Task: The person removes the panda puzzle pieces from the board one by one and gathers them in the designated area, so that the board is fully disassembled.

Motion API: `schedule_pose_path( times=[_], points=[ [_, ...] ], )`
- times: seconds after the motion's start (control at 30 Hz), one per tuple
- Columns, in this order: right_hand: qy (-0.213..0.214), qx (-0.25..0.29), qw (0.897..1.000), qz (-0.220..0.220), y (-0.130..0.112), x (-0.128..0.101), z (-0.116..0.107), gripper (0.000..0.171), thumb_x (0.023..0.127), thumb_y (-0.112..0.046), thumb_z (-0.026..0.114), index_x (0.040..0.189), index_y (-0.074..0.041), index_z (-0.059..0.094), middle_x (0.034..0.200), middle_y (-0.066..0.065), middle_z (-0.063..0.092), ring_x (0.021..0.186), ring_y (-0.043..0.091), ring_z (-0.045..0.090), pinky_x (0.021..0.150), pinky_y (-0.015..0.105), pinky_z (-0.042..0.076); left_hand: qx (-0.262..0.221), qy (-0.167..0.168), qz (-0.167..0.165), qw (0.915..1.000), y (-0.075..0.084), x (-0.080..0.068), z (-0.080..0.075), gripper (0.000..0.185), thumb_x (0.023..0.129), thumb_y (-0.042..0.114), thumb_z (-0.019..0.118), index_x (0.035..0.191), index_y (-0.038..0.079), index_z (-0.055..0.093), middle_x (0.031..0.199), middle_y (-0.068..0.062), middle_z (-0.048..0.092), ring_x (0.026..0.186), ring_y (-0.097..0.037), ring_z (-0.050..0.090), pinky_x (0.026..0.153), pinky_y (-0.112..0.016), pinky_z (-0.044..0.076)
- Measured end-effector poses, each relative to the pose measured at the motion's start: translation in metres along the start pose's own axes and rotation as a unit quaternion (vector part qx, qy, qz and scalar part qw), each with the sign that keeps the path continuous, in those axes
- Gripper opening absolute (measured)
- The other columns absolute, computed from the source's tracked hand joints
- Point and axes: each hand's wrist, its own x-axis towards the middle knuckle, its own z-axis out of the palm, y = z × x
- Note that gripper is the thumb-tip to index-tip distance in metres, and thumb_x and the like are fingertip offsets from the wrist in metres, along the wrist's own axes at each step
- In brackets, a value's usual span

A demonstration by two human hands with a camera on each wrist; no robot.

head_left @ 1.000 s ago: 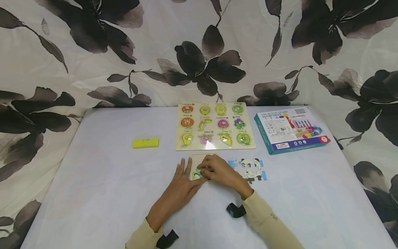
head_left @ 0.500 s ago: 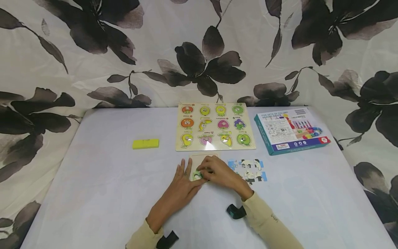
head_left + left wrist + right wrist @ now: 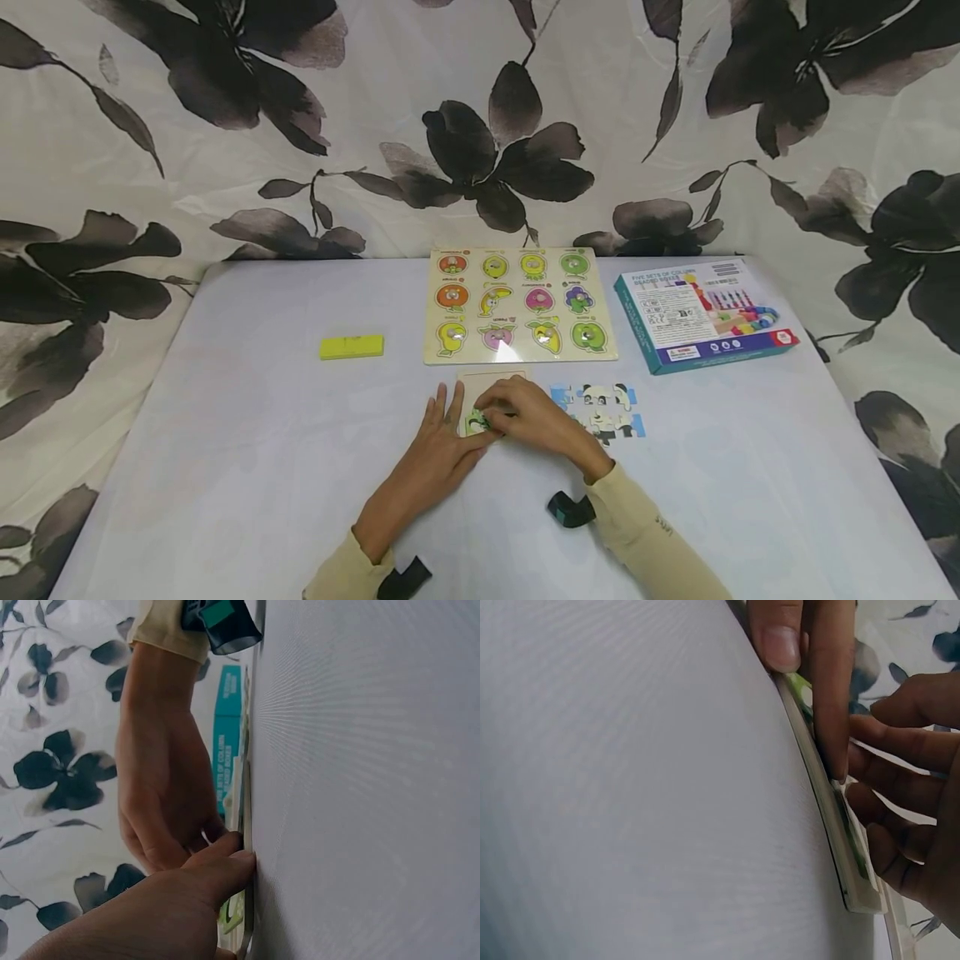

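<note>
Small pale wooden puzzle tray (image 3: 491,377) near the table's front middle, just before the large fruit peg board (image 3: 520,305). Green jigsaw piece (image 3: 476,423) being seated. Left hand (image 3: 442,442) flat, fingers straight, steadying. Right hand (image 3: 525,414) curled, pinching the piece. Next, probably: align tabs, press down.

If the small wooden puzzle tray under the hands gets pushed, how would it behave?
The small puzzle tray looks thin, flat and rigid, so it would probably slide on the smooth table cover rather than bend or tip. Its low edge, seen from the right wrist, may be hard to lift. The left hand rests flat against it, likely steadying it.
</note>
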Motion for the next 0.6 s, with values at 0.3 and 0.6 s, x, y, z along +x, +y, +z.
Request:
schedule_pose_path(
  times=[0.3,0.6],
  points=[
    [-0.015,0.034,0.999,0.014,0.0027,-0.0001,-0.0008,0.019,0.091,-0.010,0.063,0.108,-0.010,0.070,0.095,-0.006,0.067,0.089,0.011,0.054,0.078,0.029,0.045,-0.011,0.001,0.003,0.9999,0.0002,-0.0005,-0.0017,0.030,0.095,0.026,0.060,0.124,0.027,0.067,0.152,-0.033,0.015,0.140,-0.054,0.004,0.111,-0.064,0.015],
    [-0.043,0.076,0.996,-0.002,0.0043,0.0008,-0.0004,0.026,0.088,-0.004,0.065,0.113,-0.009,0.067,0.095,0.000,0.071,0.089,0.009,0.065,0.082,0.029,0.051,-0.010,0.017,0.015,0.9997,-0.0022,-0.0012,-0.0003,0.026,0.094,0.022,0.061,0.118,0.024,0.071,0.150,-0.033,0.019,0.140,-0.053,0.006,0.110,-0.064,0.015]
  ],
)
